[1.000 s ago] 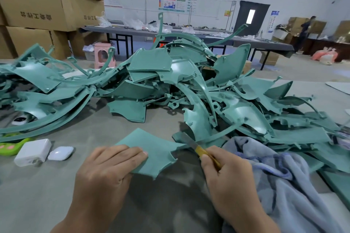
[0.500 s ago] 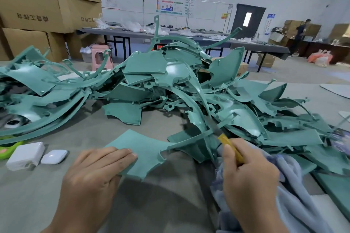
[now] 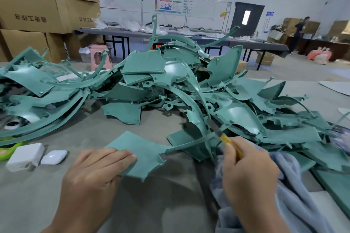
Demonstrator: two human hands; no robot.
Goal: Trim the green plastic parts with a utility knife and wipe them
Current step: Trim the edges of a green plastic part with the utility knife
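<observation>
A flat green plastic part (image 3: 141, 152) with a long thin arm reaching right lies on the grey table. My left hand (image 3: 94, 174) grips its near left corner, fingers on top. My right hand (image 3: 248, 168) grips a yellow utility knife (image 3: 226, 139), whose dark blade points up and left and meets the far end of the part's arm. A blue-grey cloth (image 3: 295, 193) lies bunched under and to the right of my right hand. Behind both hands sprawls a large pile of green plastic parts (image 3: 170, 85).
A white charger block (image 3: 24, 156) and a white earbud case (image 3: 54, 157) sit at the left, near a bright green object (image 3: 7, 150). Cardboard boxes (image 3: 37, 9) stack at the back left. Long dark tables (image 3: 189, 38) and a person (image 3: 299, 32) stand far behind.
My right hand has carried the knife rightward and away from me along the part's thin arm, from near the flat body to the arm's far end. My left hand kept holding the part.
</observation>
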